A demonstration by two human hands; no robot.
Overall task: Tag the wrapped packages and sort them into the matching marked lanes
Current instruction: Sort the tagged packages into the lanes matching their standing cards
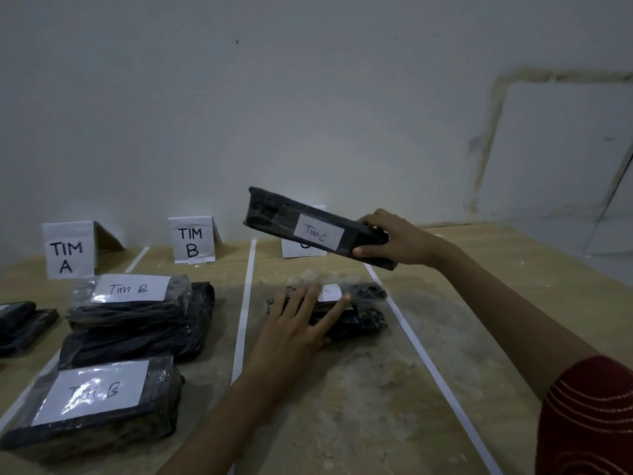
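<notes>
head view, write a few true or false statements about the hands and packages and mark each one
1. The right hand holds the package tagged Tim C above the table. True.
2. The left hand rests on a package in the Tim B lane. False: its straight fingers rest on the wrapped package one lane to the right, past the white tape line.
3. A package tagged Tim B lies in front of the TIM B sign. True.
4. The TIM A sign lies flat. False: it stands upright.
</notes>
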